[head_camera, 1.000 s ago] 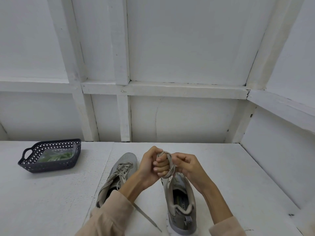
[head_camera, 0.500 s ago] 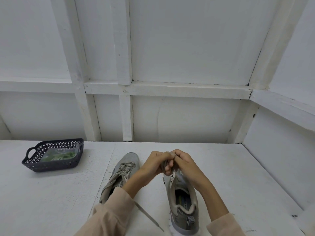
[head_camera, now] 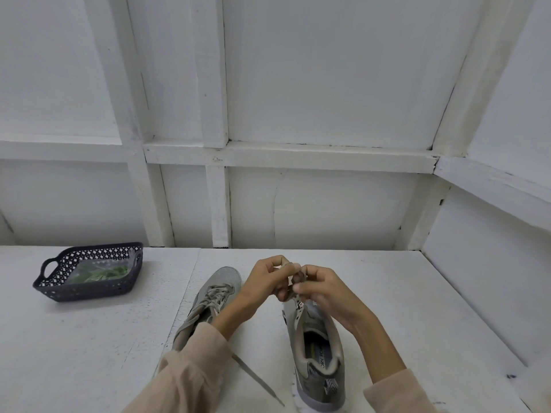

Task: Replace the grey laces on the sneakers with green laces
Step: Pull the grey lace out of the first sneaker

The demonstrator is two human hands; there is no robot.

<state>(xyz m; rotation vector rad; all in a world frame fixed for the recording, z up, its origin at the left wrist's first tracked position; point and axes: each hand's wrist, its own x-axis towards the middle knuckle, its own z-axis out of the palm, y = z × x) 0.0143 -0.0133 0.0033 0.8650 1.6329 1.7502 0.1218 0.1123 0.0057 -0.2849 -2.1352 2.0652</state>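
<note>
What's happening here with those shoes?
A person is swapping shoelaces. Their left hand and right hand both pinch a bunched grey lace above the right-side sneaker, whose eyelets look empty. The left-side sneaker is laced in grey. Green laces wait in the dark basket.

White paint, matt and gritty, covers the desk (head_camera: 89, 353), and the board wall (head_camera: 328, 70) behind it carries the same flat paint over wood battens. Near the desk's far left corner, a dark plastic basket (head_camera: 86, 293) with perforated sides holds a clear, glossy plastic bag (head_camera: 89, 271). The two sneakers (head_camera: 222, 278) show grey knit cloth uppers, with smooth rubbery soles at the near edge. The bunched grey lace (head_camera: 299, 278) is flat woven cloth. The sleeves (head_camera: 190, 383) are soft beige fabric.
</note>
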